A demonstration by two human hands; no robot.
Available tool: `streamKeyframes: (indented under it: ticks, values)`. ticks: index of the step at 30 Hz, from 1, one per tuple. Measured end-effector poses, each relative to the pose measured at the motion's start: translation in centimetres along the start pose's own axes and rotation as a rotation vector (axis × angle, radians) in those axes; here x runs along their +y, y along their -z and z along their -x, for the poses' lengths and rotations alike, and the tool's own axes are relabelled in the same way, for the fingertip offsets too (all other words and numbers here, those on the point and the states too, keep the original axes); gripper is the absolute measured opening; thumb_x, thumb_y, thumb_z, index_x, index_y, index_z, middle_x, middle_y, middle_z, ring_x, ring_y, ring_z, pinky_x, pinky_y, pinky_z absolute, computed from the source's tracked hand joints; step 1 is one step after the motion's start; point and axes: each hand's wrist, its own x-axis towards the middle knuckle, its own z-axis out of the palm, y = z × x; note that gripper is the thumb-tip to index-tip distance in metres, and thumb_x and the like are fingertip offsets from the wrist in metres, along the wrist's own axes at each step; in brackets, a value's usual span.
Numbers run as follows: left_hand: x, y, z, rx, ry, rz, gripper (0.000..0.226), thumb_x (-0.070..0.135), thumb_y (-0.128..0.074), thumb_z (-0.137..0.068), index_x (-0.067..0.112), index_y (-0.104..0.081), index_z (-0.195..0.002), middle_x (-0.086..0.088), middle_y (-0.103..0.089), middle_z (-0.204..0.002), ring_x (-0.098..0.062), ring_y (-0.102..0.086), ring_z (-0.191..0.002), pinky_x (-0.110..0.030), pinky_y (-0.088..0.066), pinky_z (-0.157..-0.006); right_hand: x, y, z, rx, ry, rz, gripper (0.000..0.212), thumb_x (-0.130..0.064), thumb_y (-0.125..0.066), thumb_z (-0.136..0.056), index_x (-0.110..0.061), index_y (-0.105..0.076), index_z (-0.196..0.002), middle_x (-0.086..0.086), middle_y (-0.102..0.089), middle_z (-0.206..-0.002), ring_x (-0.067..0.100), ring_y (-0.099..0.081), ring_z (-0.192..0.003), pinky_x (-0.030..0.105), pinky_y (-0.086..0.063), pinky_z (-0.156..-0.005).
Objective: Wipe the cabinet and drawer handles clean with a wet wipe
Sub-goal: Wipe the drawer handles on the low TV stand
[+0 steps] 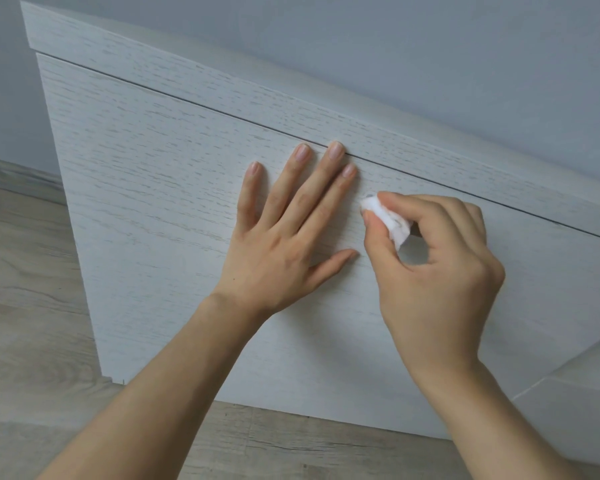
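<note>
A white wood-grain drawer front (160, 188) fills the view, under a matching top panel (222, 84). My left hand (284, 233) lies flat on the drawer front, fingers spread, holding nothing. Just to its right, my right hand (437, 268) pinches a folded white wet wipe (385, 218) between thumb and fingers. The wipe is wrapped around a small handle, of which only a dark sliver (369, 195) shows at the wipe's upper edge. The rest of the handle is hidden.
A pale grey wall (430, 64) rises behind the cabinet. Wood-look flooring (25, 289) runs to the left and below. Another white furniture panel (582, 403) juts in at the lower right.
</note>
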Motion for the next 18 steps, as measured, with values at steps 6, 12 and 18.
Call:
streamKeyframes:
  ticks: [6,12,18]
  values:
    - [-0.1,0.3,0.0,-0.026,0.001,0.012,0.075,0.060,-0.042,-0.093,0.014,-0.024,-0.150,0.000,-0.018,-0.154,-0.026,-0.019,-0.143,-0.047,-0.004,-0.116,1.9,2.1,1.0,0.043,-0.094,-0.002,0.006,-0.012,-0.067,-0.086,-0.007,-0.071,-0.088,-0.006,-0.062,-0.084,0.015,-0.055,-0.080,0.008,-0.038,-0.077]
    - [0.2,0.0,0.2,-0.020,0.007,-0.008,0.078,0.061,-0.044,-0.091,0.015,-0.023,-0.150,0.004,-0.016,-0.154,-0.025,-0.016,-0.144,-0.047,-0.003,-0.116,-0.5,0.1,0.3,0.067,-0.032,-0.024,0.006,-0.012,-0.069,-0.085,-0.006,-0.071,-0.084,0.001,-0.064,-0.078,0.020,-0.056,-0.077,0.023,-0.042,-0.075]
    - [0.0,-0.2,0.1,-0.005,-0.003,-0.015,0.079,0.063,-0.048,-0.089,0.015,-0.027,-0.149,0.003,-0.020,-0.155,-0.025,-0.018,-0.144,-0.047,-0.005,-0.116,-1.2,-1.4,-0.1,0.085,-0.092,0.020,0.006,-0.009,-0.071,-0.081,-0.007,-0.067,-0.076,0.006,-0.062,-0.072,0.024,-0.053,-0.072,0.035,-0.044,-0.070]
